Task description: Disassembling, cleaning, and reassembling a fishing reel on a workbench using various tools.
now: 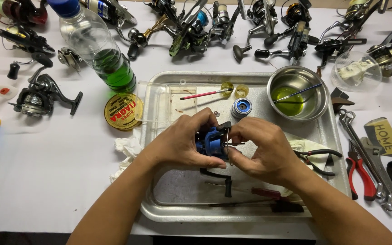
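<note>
Over the metal tray (159, 213) my left hand (180, 143) and my right hand (262, 149) both grip a blue fishing reel body (210, 141). The left hand cups it from the left; the right thumb and fingers pinch a small black part at its right side. A blue and silver spool (241, 108) stands in the tray just beyond the hands. A black crank handle (221, 178) and a red-handled tool (268, 193) lie in the tray below them.
A steel bowl (316, 90) holding green liquid and a brush sits at the tray's back right. A bottle (103, 52) with green liquid and a yellow tin (123, 110) stand left. Pliers (359, 170) and wrenches (377, 168) lie right. Several reels line the far edge.
</note>
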